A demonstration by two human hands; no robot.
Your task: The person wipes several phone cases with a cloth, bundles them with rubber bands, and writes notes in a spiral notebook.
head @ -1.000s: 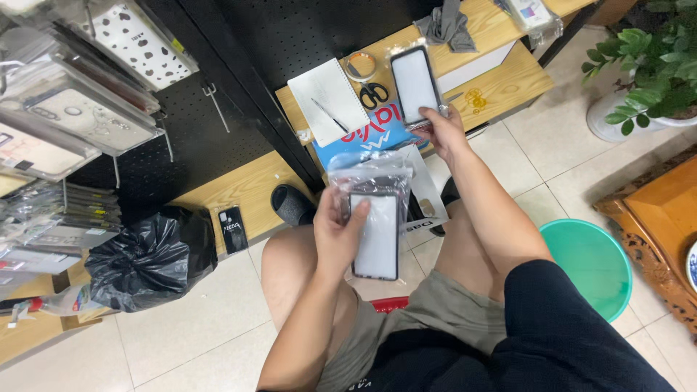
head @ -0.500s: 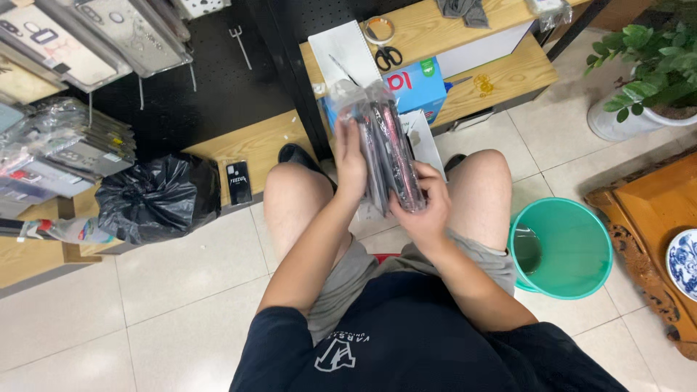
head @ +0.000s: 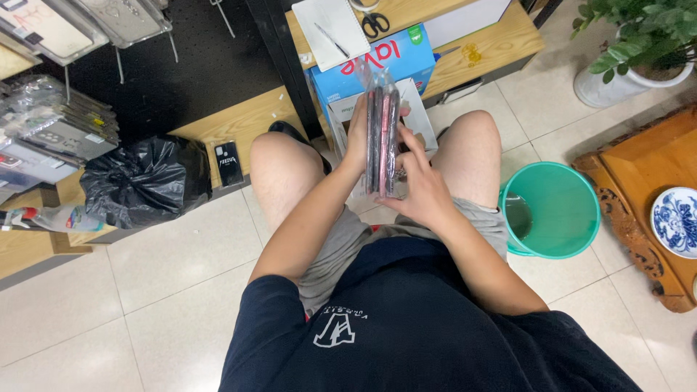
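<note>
Both hands now work one object: a stack of phone cases (head: 382, 138) in a clear plastic bag, held on edge between the knees, above an open white box (head: 416, 116) on the floor. One second ago the right hand reached away to the wooden bench with a single dark case while the left held a flat bagged case; half a second ago both hands had closed on the bundle. The bundle has since turned edge-up and the camera has tilted down.

Left hand (head: 357, 134): palm pressed flat against the left face of the stack, fingers wrapped behind it.
Right hand (head: 421, 189): cupped at the lower right edge, fingertips pressing the cases together.

Judgement: the loose case has joined the stack, and the hands are squaring it inside the bag.

Nearby: blue carton (head: 370, 65) at the bench's front edge, green bucket (head: 555, 210) by the right knee, black bag (head: 145, 181) to the left
</note>
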